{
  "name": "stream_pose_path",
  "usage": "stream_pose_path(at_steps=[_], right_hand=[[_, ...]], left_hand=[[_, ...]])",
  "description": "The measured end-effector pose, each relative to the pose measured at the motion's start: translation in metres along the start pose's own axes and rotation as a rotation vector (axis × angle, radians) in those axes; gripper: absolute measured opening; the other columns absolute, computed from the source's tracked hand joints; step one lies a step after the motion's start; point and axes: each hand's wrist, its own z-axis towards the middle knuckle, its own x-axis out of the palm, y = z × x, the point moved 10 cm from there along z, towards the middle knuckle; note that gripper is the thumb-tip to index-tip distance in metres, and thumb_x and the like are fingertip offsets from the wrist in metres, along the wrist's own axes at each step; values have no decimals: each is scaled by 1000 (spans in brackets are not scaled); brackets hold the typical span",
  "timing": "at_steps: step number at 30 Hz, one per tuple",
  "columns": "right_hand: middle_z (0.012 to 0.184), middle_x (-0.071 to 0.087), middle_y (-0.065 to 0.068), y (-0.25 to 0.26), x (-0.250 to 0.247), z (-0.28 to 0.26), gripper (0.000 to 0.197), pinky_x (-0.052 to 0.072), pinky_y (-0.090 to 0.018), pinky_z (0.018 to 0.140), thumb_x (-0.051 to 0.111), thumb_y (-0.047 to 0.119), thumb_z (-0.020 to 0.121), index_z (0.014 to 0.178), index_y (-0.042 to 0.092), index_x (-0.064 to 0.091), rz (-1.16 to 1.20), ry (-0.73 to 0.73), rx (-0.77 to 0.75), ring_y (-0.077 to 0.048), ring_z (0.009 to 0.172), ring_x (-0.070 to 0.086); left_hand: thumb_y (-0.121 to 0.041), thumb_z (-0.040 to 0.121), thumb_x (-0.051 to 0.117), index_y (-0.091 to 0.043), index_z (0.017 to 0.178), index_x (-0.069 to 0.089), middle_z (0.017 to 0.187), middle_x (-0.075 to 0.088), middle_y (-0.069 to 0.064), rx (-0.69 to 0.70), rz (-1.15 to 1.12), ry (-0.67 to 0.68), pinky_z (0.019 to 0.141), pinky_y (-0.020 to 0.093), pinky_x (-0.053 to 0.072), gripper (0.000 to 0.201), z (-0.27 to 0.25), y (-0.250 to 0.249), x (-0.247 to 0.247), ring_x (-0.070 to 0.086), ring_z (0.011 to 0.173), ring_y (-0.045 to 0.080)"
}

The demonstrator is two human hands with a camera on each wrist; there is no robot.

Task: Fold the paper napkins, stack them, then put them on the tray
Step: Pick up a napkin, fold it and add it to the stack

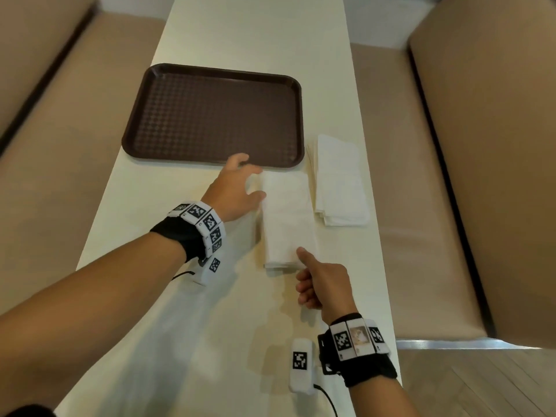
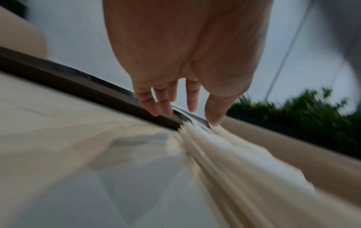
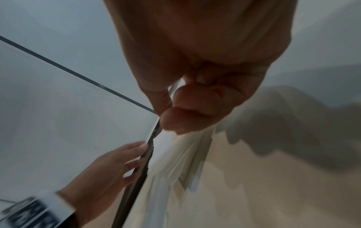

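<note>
Here my right hand (image 1: pixel 322 284) pinches the near end of the napkin stack (image 1: pixel 285 218) just before the tray (image 1: pixel 216 115); my left hand (image 1: pixel 237 188), fingers spread, touches its far-left corner. More napkins (image 1: pixel 340 179) lie beside the tray's right corner.

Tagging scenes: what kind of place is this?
Probably a cafeteria or fast-food booth: padded tan bench seats flank a long cream table with a brown serving tray and paper napkins.

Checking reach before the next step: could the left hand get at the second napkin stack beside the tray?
Probably yes, but awkwardly: the left hand sits left of the near napkin stack, which lies between it and the far stack. Nothing covers that stack.
</note>
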Motion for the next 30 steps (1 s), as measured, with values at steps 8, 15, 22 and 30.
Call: stream_pose_path(at_steps=[8,15,22,30], right_hand=[[62,67,-16,-37,46,-27,36,44,-25,44,71,35,92,77,2,70,-284,282,27,-25,47,59],[75,72,-22,-29,116,-35,28,56,-34,54,69,24,94,85,-3,69,-353,314,-153,-28,56,67],[65,73,-5,-21,145,-34,21,62,-40,72,67,32,92,85,12,66,-506,221,-261,-20,57,71],[64,61,10,-7,152,-48,13,56,-28,71,64,30,96,107,34,69,-575,163,-518,-3,62,59]], left_hand=[[-56,75,81,-22,146,44,158,28,10,-460,301,87,117,49,31,87,-71,167,-97,29,145,33],[-44,66,92,-23,147,40,135,46,6,-463,230,91,107,46,42,98,-105,192,-94,45,130,30],[-32,71,90,-25,89,60,93,55,-4,-402,159,101,66,30,38,36,-113,189,-89,56,84,18],[-13,81,81,-21,95,63,87,62,-4,-290,-39,26,61,21,39,24,-123,161,-98,53,72,6]])
